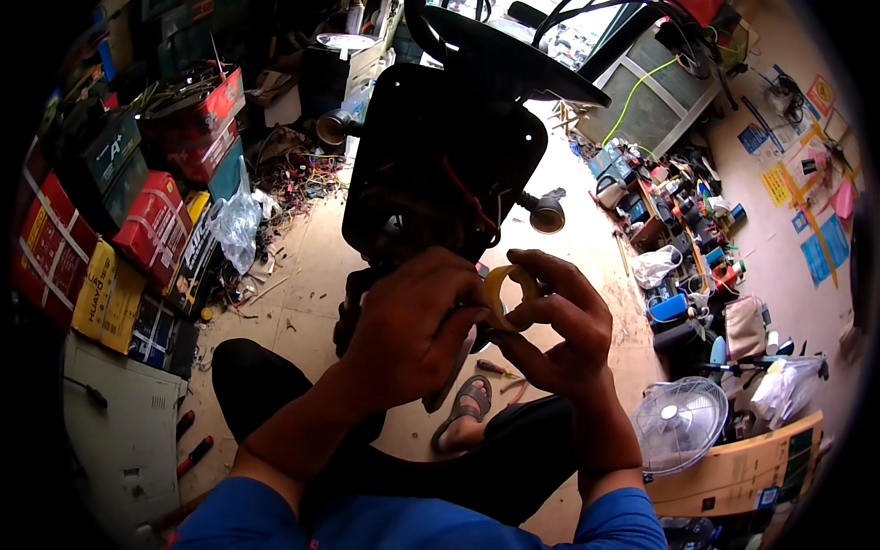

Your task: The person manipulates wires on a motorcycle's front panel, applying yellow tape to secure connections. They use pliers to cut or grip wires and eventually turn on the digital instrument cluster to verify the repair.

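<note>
— Head view, starting at nine o'clock: what lines that side?

— Stacked red, yellow and dark boxes (110, 247) run from ten down to eight o'clock, with a crumpled clear plastic bag (236, 223) just beside them and a tangle of loose wires (298, 174) above it, toward eleven.

— And in the middle?

— A black plastic vehicle panel (440, 156) with red wiring stands up at twelve o'clock, small round lamps jutting from either side of it. Just below it, at centre, the left hand (412, 330) has its fingers curled in, pinching at the edge of a yellowish ring of tape (507, 295). Whether they grip the ring itself or a loose end cannot be told.

— The other hand?

— The right hand (564, 330) sits just toward three o'clock of the left, fingers bent around the tape ring, thumb and forefinger holding it by its rim. The ring stands between both hands, touching both.

— Below them?

— A sandalled foot (466, 412) rests on the tan floor toward six o'clock.

— Farther right?

— A white round electric fan (678, 423) lies at four o'clock, a cluttered low shelf of bottles and tools (678, 220) at two.
</note>
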Tool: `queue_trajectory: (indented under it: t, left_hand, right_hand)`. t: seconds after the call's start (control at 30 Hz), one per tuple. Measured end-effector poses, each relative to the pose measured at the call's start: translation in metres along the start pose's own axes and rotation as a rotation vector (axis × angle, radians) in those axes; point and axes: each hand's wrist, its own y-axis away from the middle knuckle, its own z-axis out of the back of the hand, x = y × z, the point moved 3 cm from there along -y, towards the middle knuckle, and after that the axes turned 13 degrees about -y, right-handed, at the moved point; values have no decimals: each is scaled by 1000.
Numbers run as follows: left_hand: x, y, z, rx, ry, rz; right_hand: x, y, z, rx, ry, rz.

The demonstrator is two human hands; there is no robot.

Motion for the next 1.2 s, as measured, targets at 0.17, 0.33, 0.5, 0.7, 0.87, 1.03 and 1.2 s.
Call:
queue_trajectory:
  t: [0.17, 0.33, 0.5, 0.7, 0.87, 1.03, 1.2]
  left_hand:
    - [10, 6, -1, -61, 117, 152]
    - [1, -1, 5, -69, 178, 142]
    - [1, -2, 0, -97, -24, -106]
    - [2, 0, -2, -139, -139, -196]
    - [3, 4, -9, -151, -171, -173]
    - [8, 2, -12, -114, -164, -144]
    - [7, 3, -10, -95, -135, -93]
  right_hand:
    - [-1, -2, 3, -15, -58, -45]
    - [-2, 0, 6, -34, -54, -68]
    - [0, 1, 2, -20, -15, -59]
    - [-1, 2, 0, -15, 22, -2]
    - [2, 0, -3, -14, 23, -15]
    - [2, 2, 0, 37, 44, -18]
    - [1, 3, -1, 16, -39, -65]
